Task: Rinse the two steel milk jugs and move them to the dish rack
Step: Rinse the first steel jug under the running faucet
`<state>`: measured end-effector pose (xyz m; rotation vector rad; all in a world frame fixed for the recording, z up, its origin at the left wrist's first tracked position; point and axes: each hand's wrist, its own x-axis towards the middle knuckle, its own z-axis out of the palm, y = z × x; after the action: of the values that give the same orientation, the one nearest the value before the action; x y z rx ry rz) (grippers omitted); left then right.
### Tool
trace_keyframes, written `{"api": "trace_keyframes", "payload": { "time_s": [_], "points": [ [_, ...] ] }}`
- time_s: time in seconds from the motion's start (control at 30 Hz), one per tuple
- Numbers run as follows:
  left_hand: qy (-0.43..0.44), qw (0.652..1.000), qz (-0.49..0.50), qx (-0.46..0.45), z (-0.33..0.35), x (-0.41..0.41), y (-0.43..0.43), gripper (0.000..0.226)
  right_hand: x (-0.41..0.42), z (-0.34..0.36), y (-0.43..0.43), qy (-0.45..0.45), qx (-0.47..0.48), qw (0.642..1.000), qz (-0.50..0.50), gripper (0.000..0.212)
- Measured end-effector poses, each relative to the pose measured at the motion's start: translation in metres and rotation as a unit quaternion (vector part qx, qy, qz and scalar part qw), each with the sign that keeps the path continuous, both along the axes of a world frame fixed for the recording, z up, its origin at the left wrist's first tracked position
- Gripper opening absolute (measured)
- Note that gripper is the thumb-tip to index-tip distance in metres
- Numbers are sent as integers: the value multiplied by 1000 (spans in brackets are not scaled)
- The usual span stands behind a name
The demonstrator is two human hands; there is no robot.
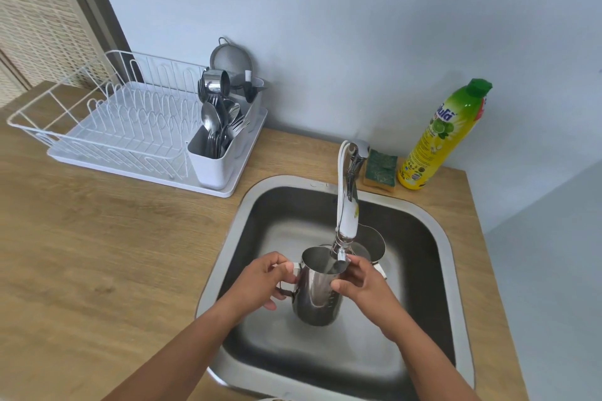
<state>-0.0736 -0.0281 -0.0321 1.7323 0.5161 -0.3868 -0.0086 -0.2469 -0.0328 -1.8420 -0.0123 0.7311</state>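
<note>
The person rinses one jug [317, 296] under the tap [347, 215], left hand [264, 280] gripping its handle, right hand [358, 283] clasping its side. Next it probably needs emptying, then carrying left to the dish rack [107, 120].

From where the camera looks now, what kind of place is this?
Probably a small home kitchen: a steel sink set in a wooden counter, with a jug under its tap; a dish rack holding cutlery; a soap bottle and a sponge.
</note>
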Motion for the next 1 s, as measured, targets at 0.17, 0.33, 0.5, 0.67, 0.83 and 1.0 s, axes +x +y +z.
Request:
{"api": "trace_keyframes", "payload": {
  "time_s": [0.17, 0.33, 0.5, 0.67, 0.83, 1.0],
  "points": [
    [6, 1000, 10, -3, -4, 5, -3, 18, 4, -2, 2, -10, -19, 1000, 7, 42],
    [18, 1000, 21, 8, -7, 12, -4, 22, 10, -9, 7, -11, -30, 999, -17, 30],
    [45, 999, 0, 29, -16, 16, -3, 29, 14, -9, 12, 10, -87, 996, -29, 30],
    [67, 997, -12, 34, -23, 22, 0, 34, 20, -13, 16, 40, -153, 987, -16, 50],
    [112, 994, -13, -4, -20, 28, 4, 36, 21, -8, 19, 74, -154, 985, -11, 48],
    [181, 983, -34, -29, -23, 34, 14, 37, 18, -7, 14, 104, -119, 987, -7, 41]
  ]
}}
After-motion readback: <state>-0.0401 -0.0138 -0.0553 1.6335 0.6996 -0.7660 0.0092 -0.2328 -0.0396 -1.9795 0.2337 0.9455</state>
